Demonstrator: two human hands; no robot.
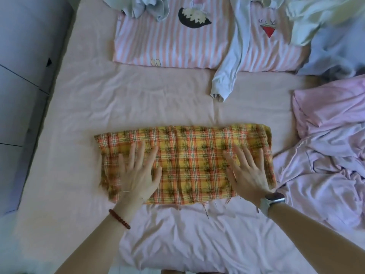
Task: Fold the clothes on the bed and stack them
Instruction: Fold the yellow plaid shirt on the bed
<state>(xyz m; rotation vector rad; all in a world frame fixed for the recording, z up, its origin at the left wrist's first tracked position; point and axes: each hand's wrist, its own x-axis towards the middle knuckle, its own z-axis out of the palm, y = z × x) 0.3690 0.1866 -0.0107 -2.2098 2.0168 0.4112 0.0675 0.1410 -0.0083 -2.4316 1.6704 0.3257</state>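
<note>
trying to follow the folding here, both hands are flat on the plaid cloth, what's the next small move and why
Probably fold it in half sideways. The plaid cloth already lies as a long flat band, with the left hand and right hand pressing it smooth near either end. I'd pinch the left end and bring it over to the right end, making a stackable shape.

The folded cloth [187, 163] lies on the bed [79, 115], with both hands flat on it, left hand [139, 173] and right hand [246, 171]. Behind it lies a pillow [167, 44], with a sleeve [229, 76] across it. A crumpled sheet [325, 155] lies to the right.
</note>
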